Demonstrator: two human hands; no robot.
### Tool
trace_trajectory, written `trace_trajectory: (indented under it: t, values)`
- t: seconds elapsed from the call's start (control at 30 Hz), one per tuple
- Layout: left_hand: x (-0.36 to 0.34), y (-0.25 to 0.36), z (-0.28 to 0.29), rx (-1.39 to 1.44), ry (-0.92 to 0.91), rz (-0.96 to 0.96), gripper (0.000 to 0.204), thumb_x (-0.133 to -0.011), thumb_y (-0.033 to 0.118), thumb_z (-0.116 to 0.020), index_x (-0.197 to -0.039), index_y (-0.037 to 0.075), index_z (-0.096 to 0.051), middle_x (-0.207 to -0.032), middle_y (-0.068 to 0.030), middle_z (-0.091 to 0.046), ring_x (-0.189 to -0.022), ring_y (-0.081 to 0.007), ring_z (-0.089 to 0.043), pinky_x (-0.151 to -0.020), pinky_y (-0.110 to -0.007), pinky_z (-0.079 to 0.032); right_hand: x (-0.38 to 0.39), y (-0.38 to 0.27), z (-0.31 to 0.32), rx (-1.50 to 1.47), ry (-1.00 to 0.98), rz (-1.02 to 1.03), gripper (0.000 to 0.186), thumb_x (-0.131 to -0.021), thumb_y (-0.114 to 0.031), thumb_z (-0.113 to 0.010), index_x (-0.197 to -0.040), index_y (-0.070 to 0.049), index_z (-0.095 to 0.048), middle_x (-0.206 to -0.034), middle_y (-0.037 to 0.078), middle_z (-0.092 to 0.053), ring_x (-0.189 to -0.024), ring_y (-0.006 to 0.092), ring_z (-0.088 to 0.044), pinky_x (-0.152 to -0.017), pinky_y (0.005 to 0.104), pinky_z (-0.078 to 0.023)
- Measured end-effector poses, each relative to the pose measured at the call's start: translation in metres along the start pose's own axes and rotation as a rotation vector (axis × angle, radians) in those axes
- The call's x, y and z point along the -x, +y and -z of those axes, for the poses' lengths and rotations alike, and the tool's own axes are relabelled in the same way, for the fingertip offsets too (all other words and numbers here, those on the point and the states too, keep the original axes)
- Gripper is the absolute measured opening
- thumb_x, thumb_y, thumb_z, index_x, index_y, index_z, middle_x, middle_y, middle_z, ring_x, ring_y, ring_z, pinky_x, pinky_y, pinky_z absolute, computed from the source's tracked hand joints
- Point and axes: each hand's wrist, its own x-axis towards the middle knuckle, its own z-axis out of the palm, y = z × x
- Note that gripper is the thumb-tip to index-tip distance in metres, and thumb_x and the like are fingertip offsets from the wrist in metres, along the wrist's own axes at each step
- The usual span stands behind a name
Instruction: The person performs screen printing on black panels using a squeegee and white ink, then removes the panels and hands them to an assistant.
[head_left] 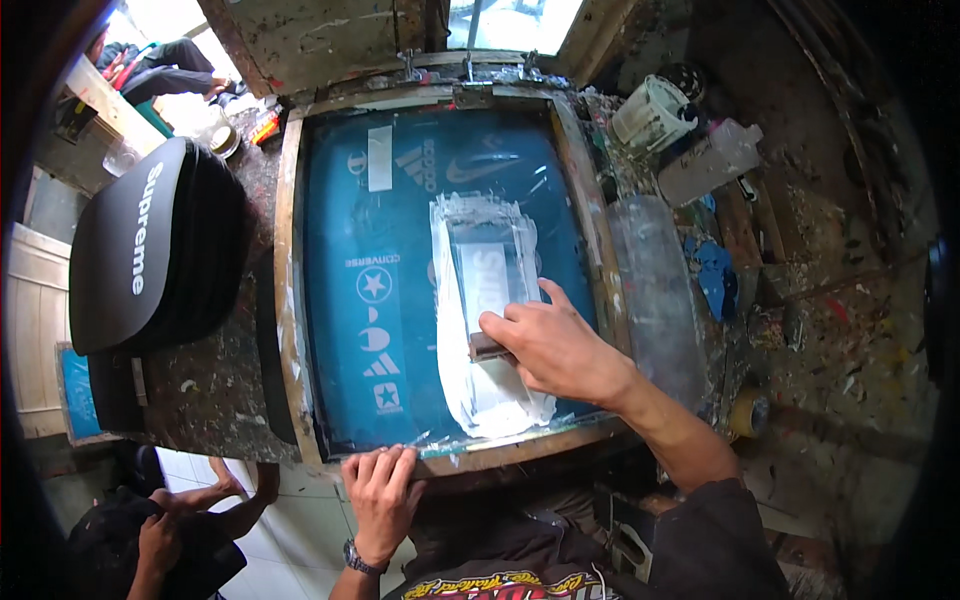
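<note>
A silk-screen frame with a wooden rim and blue mesh lies in front of me, with pale logo shapes in the mesh. My right hand is closed around a small squeegee, pressed to the mesh right of its middle. White ink is spread in a tall patch around it, thickest along the sides and near end. My left hand is curled over the near edge of the frame, fingers on top; the thumb is hidden.
Left of the frame stands a stack of black rounded panels with white lettering. A white bucket, a translucent bottle, a blue rag and a tape roll are at right. Hinge clamps hold the far edge. Other people sit at left.
</note>
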Motion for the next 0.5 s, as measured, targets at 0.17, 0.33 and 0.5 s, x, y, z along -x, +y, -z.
trace_trajectory:
  t: [0.17, 0.33, 0.5]
  values:
    - [0.0, 0.007, -0.003, 0.028, 0.094, 0.002, 0.061, -0.06, 0.011, -0.088, -0.118, 0.01, -0.068, -0.111, -0.0063, -0.068, -0.106, -0.0281, -0.06, -0.099, -0.045, -0.041, 0.041, -0.029, -0.019, 0.026, 0.034, -0.009, 0.044, -0.08, -0.004, -0.07, -0.122, -0.01, -0.059, -0.095, 0.013, -0.067, -0.094, 0.0343, -0.071, -0.108, 0.0664, -0.036]
    - [-0.002, 0.007, 0.002, 0.038, 0.121, -0.007, 0.05, -0.067, 0.014, -0.088, -0.113, 0.011, -0.07, -0.105, -0.0042, -0.069, -0.101, -0.0266, -0.06, -0.095, -0.042, -0.042, 0.073, -0.055, -0.039, 0.07, 0.113, -0.023, 0.045, -0.08, -0.003, -0.071, -0.123, -0.012, -0.061, -0.095, 0.012, -0.067, -0.095, 0.0333, -0.071, -0.111, 0.0656, -0.034]
    - [0.001, 0.01, 0.008, -0.037, 0.162, -0.057, 0.045, -0.073, 0.019, -0.086, -0.113, 0.011, -0.069, -0.101, -0.0036, -0.066, -0.098, -0.0249, -0.06, -0.092, -0.04, -0.042, 0.091, -0.071, -0.051, 0.203, 0.182, 0.006, 0.047, -0.077, -0.012, -0.077, -0.121, -0.012, -0.061, -0.097, 0.007, -0.063, -0.098, 0.0273, -0.068, -0.114, 0.066, -0.031]
